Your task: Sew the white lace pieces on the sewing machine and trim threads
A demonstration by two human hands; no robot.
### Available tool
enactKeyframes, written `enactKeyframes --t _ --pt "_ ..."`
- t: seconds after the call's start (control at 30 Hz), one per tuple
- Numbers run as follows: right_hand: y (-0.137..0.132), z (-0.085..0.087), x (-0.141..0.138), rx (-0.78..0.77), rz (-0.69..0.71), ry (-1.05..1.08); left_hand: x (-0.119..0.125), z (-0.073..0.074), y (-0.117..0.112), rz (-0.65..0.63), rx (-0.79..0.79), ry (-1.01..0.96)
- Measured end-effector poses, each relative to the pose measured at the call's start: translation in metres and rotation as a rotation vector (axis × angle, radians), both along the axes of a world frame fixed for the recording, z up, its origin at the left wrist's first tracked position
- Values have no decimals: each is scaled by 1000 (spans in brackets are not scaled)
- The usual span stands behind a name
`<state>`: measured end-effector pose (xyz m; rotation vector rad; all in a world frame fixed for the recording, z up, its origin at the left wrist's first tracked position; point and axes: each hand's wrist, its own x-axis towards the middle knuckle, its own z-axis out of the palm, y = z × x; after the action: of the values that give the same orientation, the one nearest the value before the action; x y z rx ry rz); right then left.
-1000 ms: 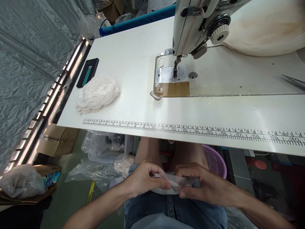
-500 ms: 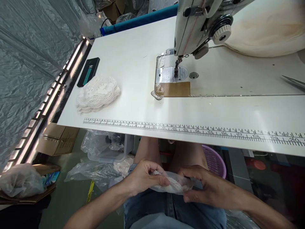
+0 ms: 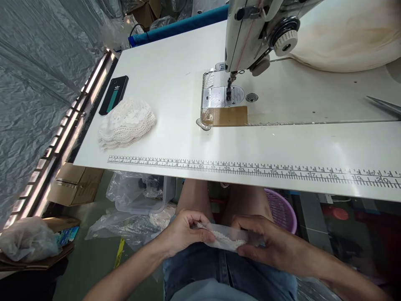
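Above your lap (image 3: 209, 263), your left hand (image 3: 184, 230) pinches one end of the translucent plastic wrapping (image 3: 227, 231); your right hand (image 3: 272, 238), thumb and fingers set wider, holds the other. It now stretches longer than a second ago, exposing more white material (image 3: 231, 243) inside.

A black phone with a teal stripe (image 3: 109, 102) lies near the left edge of the white desk (image 3: 175, 71), while a pointed metal tool (image 3: 384, 103) rests at the far right. A blue roll (image 3: 184, 26) runs along the back. Below stand a cardboard box (image 3: 69, 190), a clear plastic bin (image 3: 169, 193) and a purple basket (image 3: 293, 219). Crinkled silvery sheeting (image 3: 31, 83) hangs at left.
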<state>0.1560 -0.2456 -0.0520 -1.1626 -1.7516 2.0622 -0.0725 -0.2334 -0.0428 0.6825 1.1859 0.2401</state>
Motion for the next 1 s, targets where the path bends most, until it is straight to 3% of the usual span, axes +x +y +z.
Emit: enactKeyframes --t 0.57,1.0 --pt "-2 -5 0 -92 -1 30 5 2 0 11 -9 -19" --pt "2 -7 0 11 -27 159 9 8 1 -41 -3 25"
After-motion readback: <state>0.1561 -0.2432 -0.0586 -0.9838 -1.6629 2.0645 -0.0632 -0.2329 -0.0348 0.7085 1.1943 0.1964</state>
